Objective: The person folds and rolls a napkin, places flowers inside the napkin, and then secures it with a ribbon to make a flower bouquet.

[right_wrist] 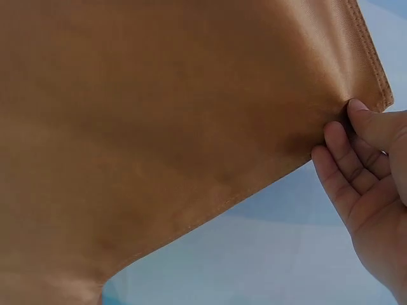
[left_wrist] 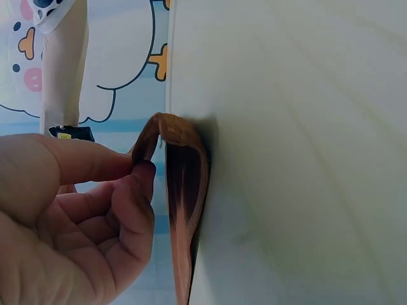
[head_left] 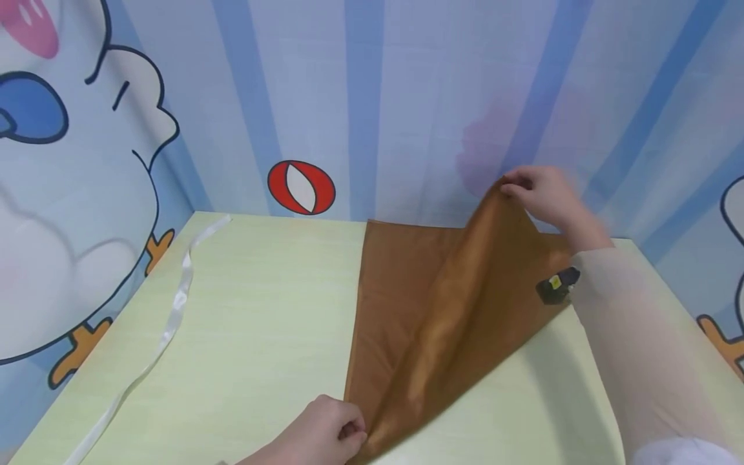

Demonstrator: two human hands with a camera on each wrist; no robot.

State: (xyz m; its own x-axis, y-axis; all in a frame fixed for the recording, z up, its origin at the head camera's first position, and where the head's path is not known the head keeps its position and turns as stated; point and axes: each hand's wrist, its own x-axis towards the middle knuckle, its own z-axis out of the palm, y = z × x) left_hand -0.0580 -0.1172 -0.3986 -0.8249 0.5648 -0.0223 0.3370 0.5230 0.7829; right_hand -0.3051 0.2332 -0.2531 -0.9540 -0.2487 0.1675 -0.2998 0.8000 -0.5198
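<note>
A brown satin-like cloth [head_left: 392, 278] with stitched hems lies partly on the table, its right part lifted into a slanting fold. My right hand [head_left: 540, 194] pinches a raised corner between thumb and fingers, high above the table's far right. In the right wrist view, that hemmed corner [right_wrist: 369, 70] sticks out just past the fingertips. At the near edge, my left hand [head_left: 325, 429] pinches another corner of the cloth. The left wrist view shows the cloth's edge [left_wrist: 184, 130] curling up from the tabletop into the thumb and finger.
A white ribbon [head_left: 177, 303] runs lengthwise along the left side of the pale table [head_left: 273, 310]. Behind the table hangs a blue-striped backdrop [head_left: 407, 116] with cartoon figures. A small black device [head_left: 558, 285] sits at the right wrist.
</note>
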